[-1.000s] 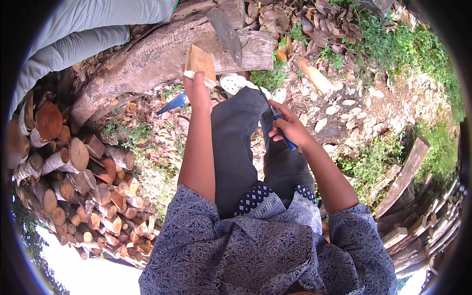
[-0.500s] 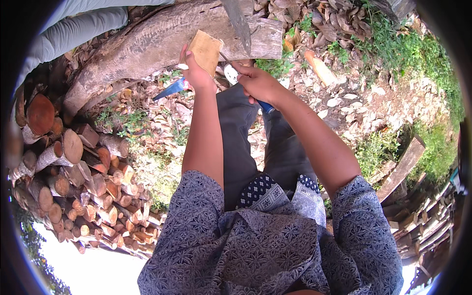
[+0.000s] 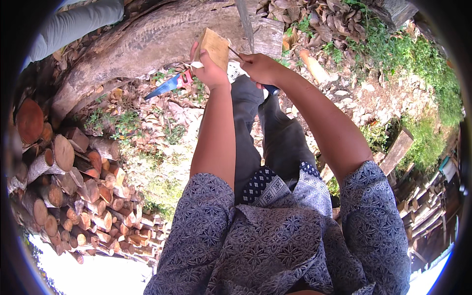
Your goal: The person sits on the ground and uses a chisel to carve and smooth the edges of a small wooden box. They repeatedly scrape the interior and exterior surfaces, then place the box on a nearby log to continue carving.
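Note:
My left hand [image 3: 212, 70] is closed around the side of a pale, squared wooden block [image 3: 216, 45], thumb on its near face, above the ground beside a big log. Close to the block's right edge, my right hand [image 3: 260, 69] grips a tool with a thin dark metal shaft [image 3: 236, 52]. Its tip is at or very near the wood; I cannot tell whether they touch. My fingers hide the handle, so the tool's exact kind does not show. Below my left hand, a handsaw [image 3: 168, 87] with a blue blade and red handle lies by the log.
The thick log [image 3: 113, 54] curves across the far side. A narrow grey piece [image 3: 245, 22] stands against it. Another person's grey trouser leg [image 3: 81, 32] is at far left. Stacked firewood [image 3: 64, 152] fills the left. A cut wood piece [image 3: 314, 66] lies among leaves.
The view has shifted slightly. Both hands stay together at the block, which is now turned a little more upright. More of the saw's red handle shows.

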Available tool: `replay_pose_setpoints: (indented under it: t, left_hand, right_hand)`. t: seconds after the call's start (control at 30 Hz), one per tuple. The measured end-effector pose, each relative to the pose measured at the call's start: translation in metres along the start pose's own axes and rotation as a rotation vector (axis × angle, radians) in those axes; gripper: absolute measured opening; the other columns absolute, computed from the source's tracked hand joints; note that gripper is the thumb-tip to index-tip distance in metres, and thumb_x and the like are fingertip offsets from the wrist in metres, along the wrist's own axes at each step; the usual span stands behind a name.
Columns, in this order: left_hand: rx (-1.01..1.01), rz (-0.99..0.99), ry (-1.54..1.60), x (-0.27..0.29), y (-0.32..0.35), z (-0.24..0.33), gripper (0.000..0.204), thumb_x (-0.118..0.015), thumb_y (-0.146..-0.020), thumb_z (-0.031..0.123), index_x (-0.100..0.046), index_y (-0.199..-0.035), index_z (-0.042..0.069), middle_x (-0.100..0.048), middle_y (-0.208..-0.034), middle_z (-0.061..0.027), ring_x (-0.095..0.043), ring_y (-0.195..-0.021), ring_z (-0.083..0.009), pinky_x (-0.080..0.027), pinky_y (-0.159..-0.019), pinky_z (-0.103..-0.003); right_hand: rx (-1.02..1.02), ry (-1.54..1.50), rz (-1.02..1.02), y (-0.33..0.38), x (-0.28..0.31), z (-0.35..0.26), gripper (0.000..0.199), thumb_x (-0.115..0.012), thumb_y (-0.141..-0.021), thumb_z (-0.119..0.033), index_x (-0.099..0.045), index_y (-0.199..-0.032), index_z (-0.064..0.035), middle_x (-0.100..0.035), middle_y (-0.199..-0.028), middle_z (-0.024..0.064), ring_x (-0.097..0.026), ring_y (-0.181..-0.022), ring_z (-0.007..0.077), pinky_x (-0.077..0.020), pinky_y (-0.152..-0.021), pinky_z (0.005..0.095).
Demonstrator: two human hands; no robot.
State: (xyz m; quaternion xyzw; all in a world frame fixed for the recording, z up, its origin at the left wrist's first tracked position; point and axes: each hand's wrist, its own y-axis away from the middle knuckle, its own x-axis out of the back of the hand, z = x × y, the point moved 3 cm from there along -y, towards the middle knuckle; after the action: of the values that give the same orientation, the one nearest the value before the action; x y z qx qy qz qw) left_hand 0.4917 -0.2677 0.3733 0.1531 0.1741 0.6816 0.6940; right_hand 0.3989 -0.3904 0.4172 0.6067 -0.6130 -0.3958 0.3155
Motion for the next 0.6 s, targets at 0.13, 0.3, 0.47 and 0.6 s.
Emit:
replay_pose_setpoints:
  t: [0.13,0.3,0.47,0.6]
  left_hand:
    - [0.011,-0.020,-0.012,0.001,-0.001,0.001,0.044,-0.051,-0.095,0.021,-0.054,-0.136,0.006,-0.058,-0.131,-0.0148,-0.060,-0.117,-0.0299,-0.051,-0.097,-0.042]
    - [0.016,-0.044,-0.008,0.004,-0.005,0.002,0.045,-0.051,-0.095,0.022,-0.053,-0.137,0.007,-0.058,-0.131,-0.0146,-0.060,-0.118,-0.0300,-0.050,-0.097,-0.042]
    - [0.058,-0.031,0.011,0.005,-0.004,0.003,0.045,-0.049,-0.095,0.023,-0.053,-0.138,0.009,-0.058,-0.132,-0.0146,-0.060,-0.118,-0.0295,-0.050,-0.097,-0.042]
    - [0.041,-0.039,-0.004,0.006,-0.002,0.002,0.045,-0.049,-0.095,0.022,-0.054,-0.138,0.009,-0.058,-0.132,-0.0145,-0.061,-0.117,-0.0291,-0.050,-0.097,-0.042]
  right_hand:
    - [-0.010,0.037,0.023,-0.037,0.006,0.013,0.043,-0.044,-0.098,-0.021,-0.058,-0.134,-0.0035,-0.065,-0.073,0.0120,-0.064,-0.054,0.0195,-0.0513,-0.051,0.0367]
    - [-0.007,0.019,-0.010,-0.023,0.007,0.009,0.056,-0.048,-0.104,-0.027,-0.037,-0.157,-0.0129,-0.053,-0.064,0.0047,-0.054,-0.047,0.0143,-0.0477,-0.049,0.0330]
    - [0.016,-0.031,-0.010,0.013,-0.003,0.007,0.053,-0.045,-0.104,-0.026,-0.041,-0.155,-0.0160,-0.053,-0.066,0.0040,-0.056,-0.048,0.0145,-0.0508,-0.052,0.0318]
    - [0.024,0.019,0.027,0.012,-0.005,0.002,0.053,-0.044,-0.102,-0.025,-0.044,-0.154,-0.0154,-0.056,-0.065,0.0051,-0.059,-0.050,0.0154,-0.0523,-0.053,0.0322]
